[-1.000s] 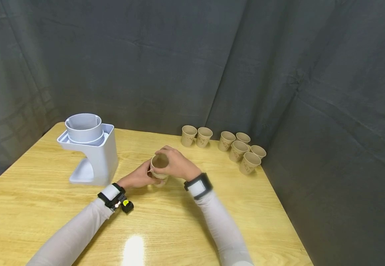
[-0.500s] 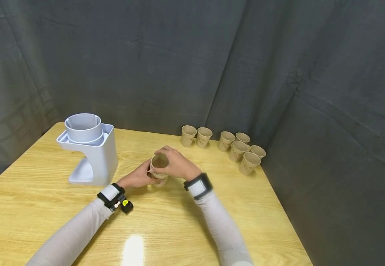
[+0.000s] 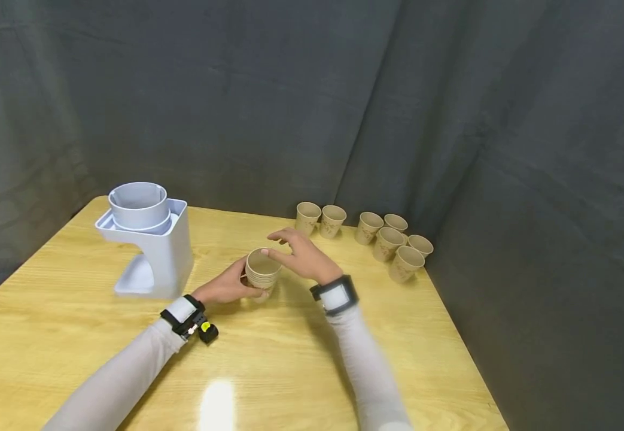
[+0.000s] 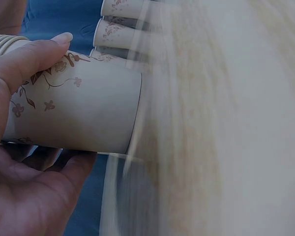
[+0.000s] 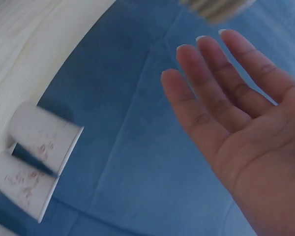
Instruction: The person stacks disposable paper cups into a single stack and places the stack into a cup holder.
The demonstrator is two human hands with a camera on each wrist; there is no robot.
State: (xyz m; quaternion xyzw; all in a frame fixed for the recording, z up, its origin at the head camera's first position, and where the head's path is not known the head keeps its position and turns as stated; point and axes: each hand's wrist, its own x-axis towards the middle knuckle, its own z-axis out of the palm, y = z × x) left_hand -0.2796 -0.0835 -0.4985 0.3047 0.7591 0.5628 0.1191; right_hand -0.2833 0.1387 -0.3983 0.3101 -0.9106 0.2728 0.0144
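Observation:
A nested stack of tan paper cups stands upright near the middle of the table, several rims showing one above another. My left hand grips the stack low down, thumb on one side and fingers round the other. In the left wrist view the thumb lies across the floral print of the lowest paper cup. My right hand is just right of the stack's top, fingers spread and holding nothing. The right wrist view shows that palm with fingers extended, apart from the blurred stack edge.
On the left stands a pale dispenser-like stand with a round open cylinder in its top. Two paper cups stand at the table's back edge, and several more cups cluster at the back right. Dark curtains enclose the table.
My right hand has come off the stack's rim and moved slightly right, its fingers spreading. The stacked rims are now in view. My left hand keeps its grip.

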